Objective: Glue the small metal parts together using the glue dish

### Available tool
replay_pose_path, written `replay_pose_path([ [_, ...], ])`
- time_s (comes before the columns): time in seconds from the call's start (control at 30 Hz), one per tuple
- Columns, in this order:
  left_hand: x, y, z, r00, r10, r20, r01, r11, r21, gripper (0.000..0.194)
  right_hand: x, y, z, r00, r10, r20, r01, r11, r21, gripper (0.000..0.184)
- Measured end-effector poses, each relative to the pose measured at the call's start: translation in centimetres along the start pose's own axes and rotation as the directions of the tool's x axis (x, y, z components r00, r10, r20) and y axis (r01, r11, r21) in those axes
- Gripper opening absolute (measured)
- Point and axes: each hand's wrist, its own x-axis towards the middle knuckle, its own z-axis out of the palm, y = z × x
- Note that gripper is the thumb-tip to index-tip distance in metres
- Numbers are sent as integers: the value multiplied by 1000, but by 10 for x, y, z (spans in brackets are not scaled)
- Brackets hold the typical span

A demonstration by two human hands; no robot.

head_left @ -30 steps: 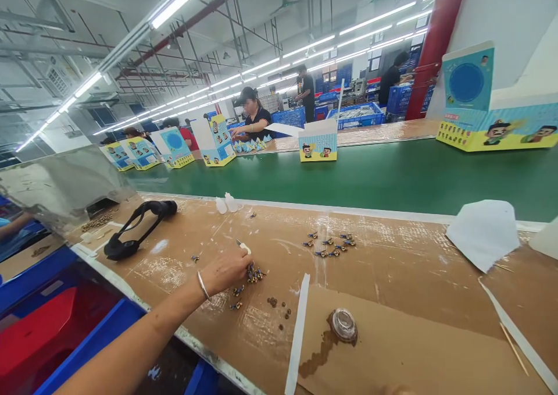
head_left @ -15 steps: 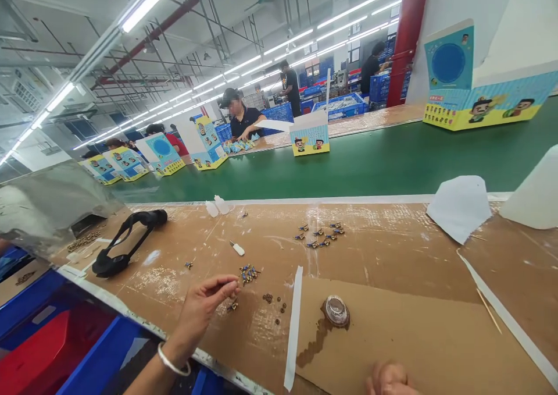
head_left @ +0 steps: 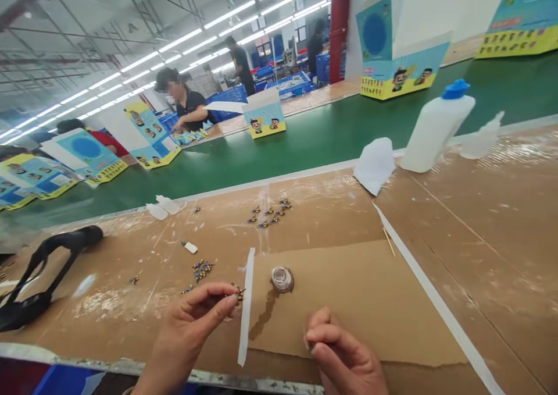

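Observation:
My left hand pinches a tiny gold and blue part between thumb and forefinger, just above the cardboard-covered bench. My right hand is curled shut low in the middle, and what its fingers hold is hidden. A small round clear cap with a brown stain under it lies just beyond both hands. A heap of the same small parts lies left of the cap. A second group of parts sits farther back.
A white bottle with a blue cap and a white paper piece stand at the bench's back edge by the green conveyor. A black strap lies at far left. Printed boxes ride the belt; people work beyond.
My left hand lifted one small part from the heap and drew it toward me. My right hand came up into view. The view swung right, showing the white bottle.

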Motion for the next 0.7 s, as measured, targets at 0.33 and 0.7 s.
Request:
replay_pose_path([
  [0.33,22,42,49,939,253,232,-338,799,498,11,-3,-8,11,997,77,-7,-76,990,120,22],
  [0.7,37,39,54,919,278,281,-395,669,629,11,-1,-8,10,997,35,63,-44,987,153,16],
])
